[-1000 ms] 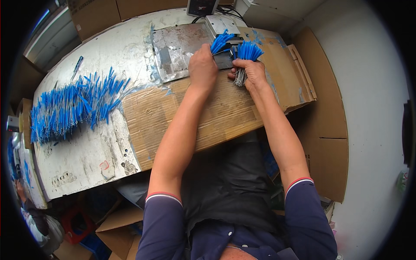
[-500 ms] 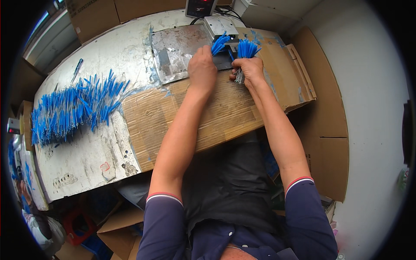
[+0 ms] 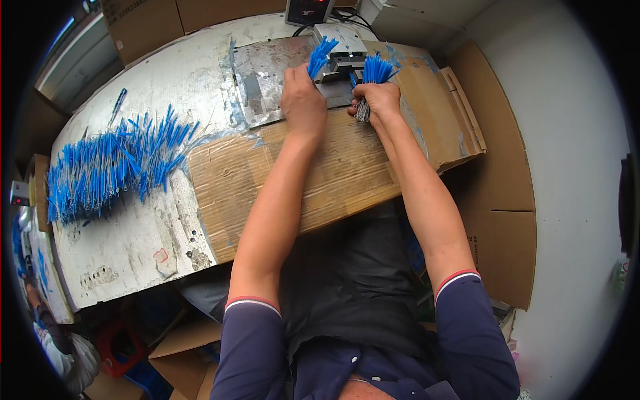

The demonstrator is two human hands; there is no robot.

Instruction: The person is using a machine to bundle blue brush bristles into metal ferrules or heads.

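Note:
My left hand (image 3: pixel 304 103) is closed around a small bundle of blue-tipped wires (image 3: pixel 322 56), whose blue ends stick up above the fingers. In my right hand (image 3: pixel 383 101) is a thicker bundle of blue-tipped wires (image 3: pixel 378 69). Its blue ends fan out at the top, and bare wire ends hang below the fist. Between and just beyond both hands sits a small metal machine (image 3: pixel 341 41) on a metal plate (image 3: pixel 267 63). One blue piece (image 3: pixel 353 80) stands apart by the machine's front, next to my right hand; what holds it is hidden.
A broad pile of blue-tipped wires with looped ends (image 3: pixel 113 163) lies on the white table (image 3: pixel 143 243) at left, near a pen (image 3: pixel 119 103). Cardboard (image 3: pixel 247 180) covers the table's front. A display box (image 3: pixel 308 12) with cables stands behind. Another person's arm shows at far left.
My left hand has moved a little left and away from the machine with its bundle, uncovering more of the machine's front. My right hand has shifted slightly left, still gripping its bundle.

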